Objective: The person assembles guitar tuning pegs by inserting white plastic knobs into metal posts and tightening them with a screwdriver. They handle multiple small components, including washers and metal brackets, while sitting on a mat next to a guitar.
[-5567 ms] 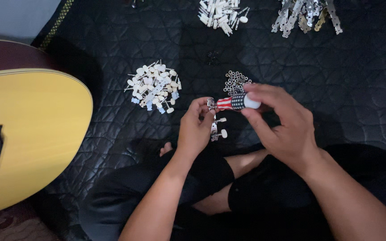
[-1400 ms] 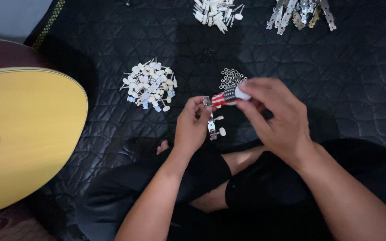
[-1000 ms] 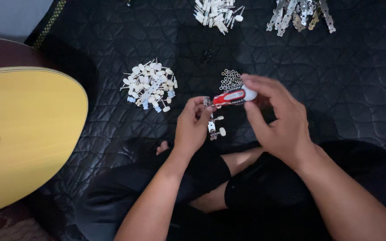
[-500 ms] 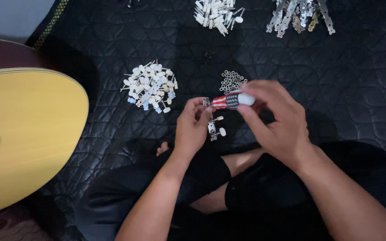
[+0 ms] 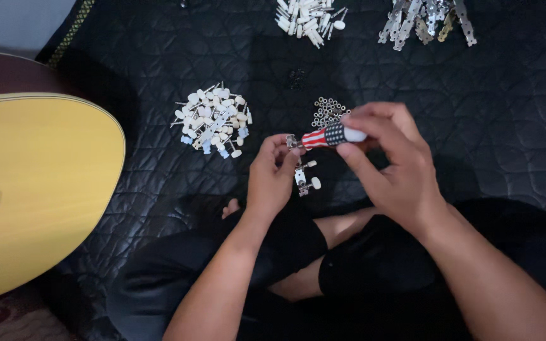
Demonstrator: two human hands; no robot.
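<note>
I sit cross-legged on a black quilted mat (image 5: 507, 107). My left hand (image 5: 273, 180) grips a small metal tuner plate with white knobs (image 5: 303, 180), its lower knobs sticking out below my fingers. My right hand (image 5: 390, 164) is closed around a small screwdriver with a red, white and blue patterned handle (image 5: 330, 135). The screwdriver lies nearly level and its tip points left, meeting the plate at my left fingertips.
A pile of white tuner knobs (image 5: 213, 121) lies left of my hands, a cluster of small metal rings (image 5: 328, 112) just behind them. More white tuners (image 5: 311, 14) and metal plates (image 5: 424, 17) lie at the far edge. A yellow acoustic guitar body (image 5: 26, 189) rests at left.
My hands have stayed in place. The screwdriver handle has shifted slightly in my right fingers, its pattern turning between frames.
</note>
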